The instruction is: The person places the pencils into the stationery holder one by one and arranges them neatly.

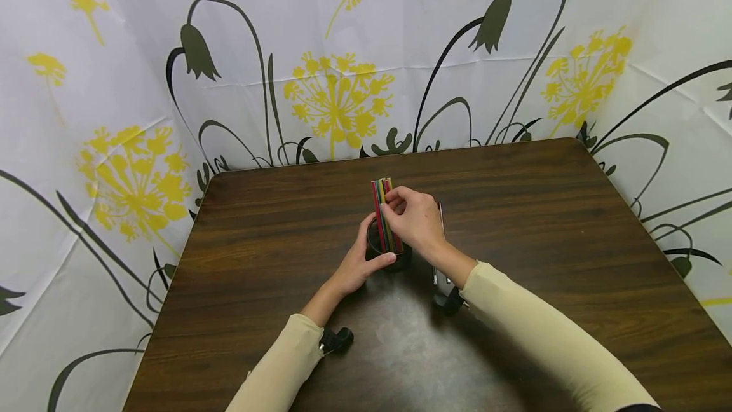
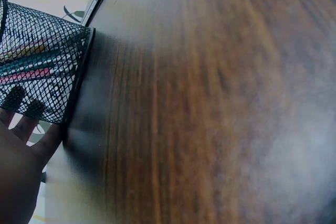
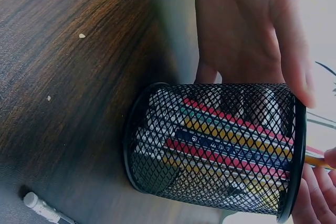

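Note:
A black wire-mesh pencil cup (image 3: 210,187) stands upright on the table, with several coloured pencils (image 1: 378,208) in red, green, yellow and blue inside. My left hand (image 1: 356,267) grips the cup from its left side. Its thumb lies at the near rim, and in the left wrist view its fingers (image 2: 47,145) reach round the mesh near the base. Above the cup, my right hand (image 1: 417,218) pinches at the upper part of the pencils; in the right wrist view a yellow pencil (image 3: 315,161) runs up to its fingertips. Exactly how many pencils it pinches I cannot tell.
Right of the cup, slim pen-like items (image 1: 435,276) lie on the brown wood-grain table (image 1: 257,240), partly hidden under my right forearm. One pen with a white end (image 3: 42,208) shows in the right wrist view. A flower-patterned curtain (image 1: 343,30) hangs behind the table.

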`<state>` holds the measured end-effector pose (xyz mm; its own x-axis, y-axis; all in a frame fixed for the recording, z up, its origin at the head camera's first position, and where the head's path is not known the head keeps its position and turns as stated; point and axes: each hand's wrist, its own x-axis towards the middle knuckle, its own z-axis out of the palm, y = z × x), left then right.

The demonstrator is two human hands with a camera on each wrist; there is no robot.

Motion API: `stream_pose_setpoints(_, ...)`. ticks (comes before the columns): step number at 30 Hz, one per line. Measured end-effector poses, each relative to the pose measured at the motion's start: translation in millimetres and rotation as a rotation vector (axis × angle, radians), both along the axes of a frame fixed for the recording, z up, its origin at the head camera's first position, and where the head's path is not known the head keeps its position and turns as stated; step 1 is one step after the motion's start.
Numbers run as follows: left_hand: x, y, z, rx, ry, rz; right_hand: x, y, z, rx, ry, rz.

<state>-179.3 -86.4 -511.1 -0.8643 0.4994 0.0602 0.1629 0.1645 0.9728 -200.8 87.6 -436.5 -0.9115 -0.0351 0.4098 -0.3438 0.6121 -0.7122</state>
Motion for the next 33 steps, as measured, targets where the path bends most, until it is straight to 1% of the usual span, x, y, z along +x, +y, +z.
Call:
stream_pose_setpoints(5, -0.2, 1.0, 0.4, -0.015, 0.002, 0.012, -2.1, -1.2, -0.8, 0.002, -0.006, -0.007)
stream_pose_setpoints(12, -0.6, 0.4, 0.4, -0.015, -0.002, 0.009, -3.1, -1.6, -1.9, 0.020, -0.013, -0.010)
stream_pose_setpoints(24, 0.2, 0.2, 0.4, -0.021, 0.012, 0.007, -1.8, -1.3, -2.5, 0.033, -0.018, 0.013)
stream_pose_setpoints(33, 0.9, 0.9, 1.4, -0.036, 0.002, 0.016, -2.1, 5.2, 2.7, 0.029, -0.026, 0.024)
